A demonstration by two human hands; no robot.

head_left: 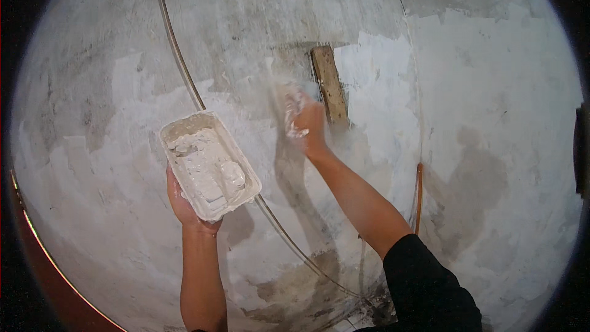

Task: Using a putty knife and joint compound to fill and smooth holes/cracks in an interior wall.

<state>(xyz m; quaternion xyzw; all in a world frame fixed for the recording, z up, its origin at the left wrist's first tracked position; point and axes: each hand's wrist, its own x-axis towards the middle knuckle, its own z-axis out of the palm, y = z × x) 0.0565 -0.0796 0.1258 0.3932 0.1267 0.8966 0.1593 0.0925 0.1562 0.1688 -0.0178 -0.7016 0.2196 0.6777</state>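
Pale tub (191, 124) in left fingers (173, 182)

Blurred right hand (306, 118), part-hidden left hand (179, 201)

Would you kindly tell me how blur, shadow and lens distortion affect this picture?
Head view: the right hand is smeared by motion blur, while the tray of pale paste looks fairly crisp; same view: a soft shadow darkens the wall at right, and the round fisheye image fades to black corners.
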